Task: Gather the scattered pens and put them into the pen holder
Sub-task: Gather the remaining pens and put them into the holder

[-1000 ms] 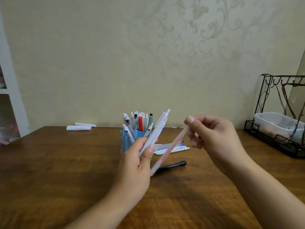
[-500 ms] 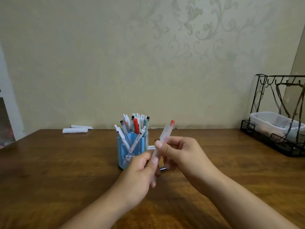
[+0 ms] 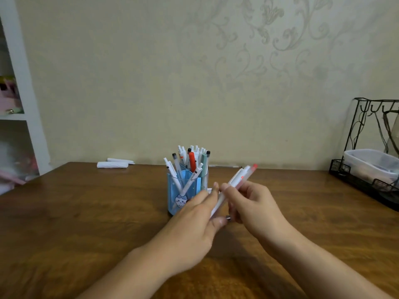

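A blue pen holder with a cat picture stands mid-table, filled with several white, red and green pens. Just to its right my two hands meet over the table. My right hand grips a white pen and a translucent pen with a red tip, both slanting up to the right. My left hand lies against their lower ends, fingers fairly straight, thumb near a dark pen tip that shows between the hands. Other pens on the table behind the hands are hidden.
The wooden table stands against a patterned wall. Two white rolled papers lie at the back left. A black wire rack holding a clear plastic box stands at the right edge. White shelves are at the far left.
The two pens have come together into one bundle in my right hand. My left hand has loosened from its pen and now lies against the bundle's lower end.
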